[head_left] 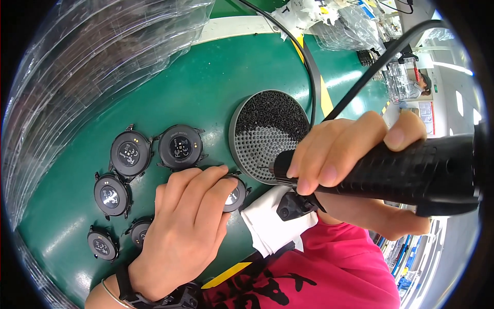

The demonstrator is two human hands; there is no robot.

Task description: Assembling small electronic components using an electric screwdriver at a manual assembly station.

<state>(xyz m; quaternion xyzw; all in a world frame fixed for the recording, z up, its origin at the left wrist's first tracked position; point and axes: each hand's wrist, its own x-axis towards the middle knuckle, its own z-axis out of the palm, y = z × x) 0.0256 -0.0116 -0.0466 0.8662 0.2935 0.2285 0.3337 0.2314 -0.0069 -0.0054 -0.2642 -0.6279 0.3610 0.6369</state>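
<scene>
Black watch (237, 198) partly under bent left fingers (210, 201), grip unclear; right fingers (337, 154) wrapped round screwdriver (406, 172)

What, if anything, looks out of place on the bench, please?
Nothing clearly stands out: the watches lie back up, loosely spread, and the black pieces sit inside their tray, bunched toward its far side.

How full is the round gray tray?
Partly full: the round gray tray has tiny black pieces across its far side, but its dotted near side looks bare.
</scene>
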